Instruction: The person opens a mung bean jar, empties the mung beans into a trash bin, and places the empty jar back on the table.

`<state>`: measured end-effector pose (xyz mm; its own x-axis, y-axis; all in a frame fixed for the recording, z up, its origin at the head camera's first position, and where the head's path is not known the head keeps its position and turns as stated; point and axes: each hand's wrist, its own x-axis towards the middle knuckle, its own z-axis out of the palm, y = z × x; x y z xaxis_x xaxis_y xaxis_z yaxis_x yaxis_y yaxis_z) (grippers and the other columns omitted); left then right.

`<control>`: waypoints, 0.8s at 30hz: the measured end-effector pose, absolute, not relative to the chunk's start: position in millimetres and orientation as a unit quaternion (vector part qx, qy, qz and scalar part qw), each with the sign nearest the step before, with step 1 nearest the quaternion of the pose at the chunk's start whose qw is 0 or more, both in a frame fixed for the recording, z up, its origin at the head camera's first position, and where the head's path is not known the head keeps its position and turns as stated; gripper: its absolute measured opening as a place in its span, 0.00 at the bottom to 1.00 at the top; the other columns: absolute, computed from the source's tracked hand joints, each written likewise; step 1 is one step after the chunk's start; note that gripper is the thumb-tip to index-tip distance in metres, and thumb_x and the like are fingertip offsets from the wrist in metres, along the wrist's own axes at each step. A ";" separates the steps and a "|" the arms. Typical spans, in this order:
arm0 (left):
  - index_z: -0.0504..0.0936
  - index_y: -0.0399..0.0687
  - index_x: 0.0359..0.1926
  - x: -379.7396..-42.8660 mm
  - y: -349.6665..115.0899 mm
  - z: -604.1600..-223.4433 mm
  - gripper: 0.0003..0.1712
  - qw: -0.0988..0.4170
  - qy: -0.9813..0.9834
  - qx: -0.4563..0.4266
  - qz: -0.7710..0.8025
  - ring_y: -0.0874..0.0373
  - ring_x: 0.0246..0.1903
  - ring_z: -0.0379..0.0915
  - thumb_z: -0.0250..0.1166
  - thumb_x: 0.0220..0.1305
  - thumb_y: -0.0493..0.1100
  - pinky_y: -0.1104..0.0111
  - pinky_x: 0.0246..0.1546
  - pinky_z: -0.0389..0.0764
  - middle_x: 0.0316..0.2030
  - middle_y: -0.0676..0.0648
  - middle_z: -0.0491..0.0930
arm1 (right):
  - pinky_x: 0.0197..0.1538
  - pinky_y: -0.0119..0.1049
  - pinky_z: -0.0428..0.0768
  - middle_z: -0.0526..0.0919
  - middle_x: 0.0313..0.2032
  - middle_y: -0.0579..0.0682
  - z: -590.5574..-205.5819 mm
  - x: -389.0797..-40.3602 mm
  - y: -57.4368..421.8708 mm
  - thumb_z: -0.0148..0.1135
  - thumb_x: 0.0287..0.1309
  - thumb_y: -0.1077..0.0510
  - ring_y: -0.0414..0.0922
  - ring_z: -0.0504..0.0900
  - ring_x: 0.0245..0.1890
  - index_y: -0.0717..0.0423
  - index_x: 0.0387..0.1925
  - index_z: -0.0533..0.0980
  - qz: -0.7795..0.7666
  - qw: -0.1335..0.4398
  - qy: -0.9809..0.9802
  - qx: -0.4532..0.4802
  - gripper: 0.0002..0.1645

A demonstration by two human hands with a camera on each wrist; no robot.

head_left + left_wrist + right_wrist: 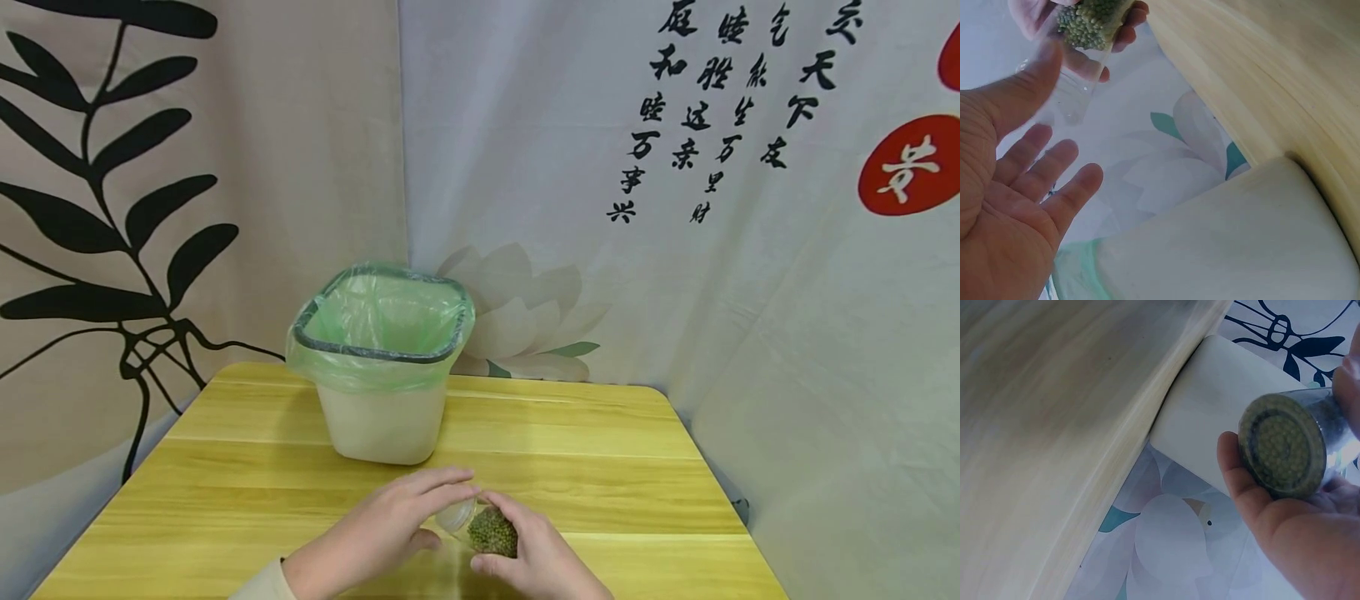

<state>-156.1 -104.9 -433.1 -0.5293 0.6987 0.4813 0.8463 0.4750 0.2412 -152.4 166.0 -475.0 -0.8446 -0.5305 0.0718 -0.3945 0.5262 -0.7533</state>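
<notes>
A clear jar (455, 518) lies tilted low over the near part of the table, with small green beans (492, 532) gathered toward its base. My right hand (546, 550) grips the jar around its bean-filled end; in the right wrist view the round base (1285, 447) faces the camera. My left hand (390, 521) is beside the jar's other, clear end. In the left wrist view its fingers (1075, 194) are spread and loosely extended, and its thumb overlaps the jar's outline. Whether the left hand touches the jar, I cannot tell.
A pale bin (386, 421) lined with a green plastic bag (375, 312) stands toward the back left of the wooden table (585, 450). Behind hang printed cloths (525, 167) with a dark plant, a lotus and writing.
</notes>
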 end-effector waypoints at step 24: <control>0.73 0.49 0.74 -156.5 -108.4 -436.1 0.35 0.087 -0.870 -0.418 -0.246 0.56 0.63 0.81 0.73 0.70 0.46 0.60 0.60 0.86 0.66 0.52 0.79 | 0.45 0.29 0.82 0.84 0.62 0.53 -475.0 -152.6 163.6 0.75 0.66 0.42 0.31 0.82 0.46 0.46 0.75 0.69 -0.418 0.081 0.863 -0.271 0.41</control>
